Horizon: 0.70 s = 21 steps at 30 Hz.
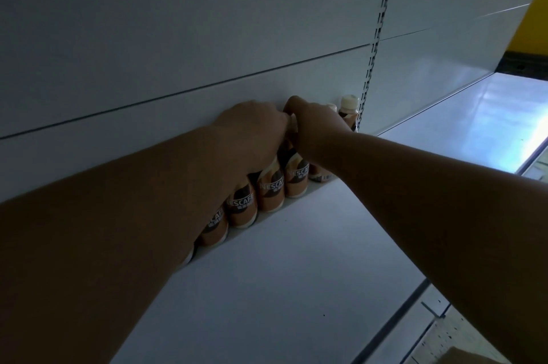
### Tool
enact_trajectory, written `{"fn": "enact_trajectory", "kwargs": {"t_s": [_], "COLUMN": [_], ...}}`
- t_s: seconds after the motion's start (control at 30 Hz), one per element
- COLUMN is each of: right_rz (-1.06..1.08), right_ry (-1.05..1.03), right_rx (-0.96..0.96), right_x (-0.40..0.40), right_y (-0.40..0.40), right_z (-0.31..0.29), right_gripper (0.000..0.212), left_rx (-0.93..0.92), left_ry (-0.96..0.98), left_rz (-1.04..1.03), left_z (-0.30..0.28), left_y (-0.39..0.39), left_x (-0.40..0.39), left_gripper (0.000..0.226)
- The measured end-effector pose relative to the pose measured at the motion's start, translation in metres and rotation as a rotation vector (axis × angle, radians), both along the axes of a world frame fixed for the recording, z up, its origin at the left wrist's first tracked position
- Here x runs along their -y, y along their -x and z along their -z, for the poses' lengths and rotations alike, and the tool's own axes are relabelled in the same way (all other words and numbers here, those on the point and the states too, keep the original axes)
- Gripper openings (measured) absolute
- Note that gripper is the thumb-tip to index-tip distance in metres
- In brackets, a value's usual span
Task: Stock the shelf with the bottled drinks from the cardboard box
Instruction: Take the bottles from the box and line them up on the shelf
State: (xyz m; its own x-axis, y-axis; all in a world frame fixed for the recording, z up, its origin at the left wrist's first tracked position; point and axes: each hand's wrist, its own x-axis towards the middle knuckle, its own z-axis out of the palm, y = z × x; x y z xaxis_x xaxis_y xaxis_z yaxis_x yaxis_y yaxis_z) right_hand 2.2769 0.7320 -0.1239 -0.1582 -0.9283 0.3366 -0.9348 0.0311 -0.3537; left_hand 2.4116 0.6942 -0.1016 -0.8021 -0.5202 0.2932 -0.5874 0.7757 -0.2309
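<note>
A row of brown and cream Nescafe bottles [269, 191] stands along the back panel of the white shelf [296, 260]. My left hand [252, 129] lies over the tops of the bottles in the middle of the row, fingers curled down behind them. My right hand [314, 123] grips the top of a bottle [296, 176] just to the right, its cap hidden under the hand. At the right end, one more bottle [348, 110] with a cream cap stands beside the slotted upright. Both forearms cover part of the row.
The slotted metal upright [375, 37] runs up the back panel. A second shelf bay [474, 126] continues to the right. A corner of the cardboard box [462, 357] shows at the bottom right, below the shelf's front edge [394, 325].
</note>
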Motion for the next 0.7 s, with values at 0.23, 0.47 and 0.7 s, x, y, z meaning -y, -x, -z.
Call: {"fn": "enact_trajectory", "kwargs": {"t_s": [0.23, 0.47, 0.7], "right_rz": [0.024, 0.032, 0.188], "right_ry": [0.032, 0.158, 0.204], "right_rx": [0.024, 0.074, -0.031], "right_x": [0.004, -0.018, -0.027], "right_y": [0.003, 0.025, 0.075], "right_z": [0.005, 0.014, 0.011], "right_gripper": [0.022, 0.027, 0.019], "left_rx": [0.045, 0.088, -0.124], "left_ry": [-0.031, 0.100, 0.078], "left_rz": [-0.013, 0.018, 0.093], "left_z": [-0.004, -0.005, -0.004], "left_y": [0.003, 0.006, 0.042], "left_x": [0.001, -0.001, -0.002], "left_gripper": [0.024, 0.016, 0.019]}}
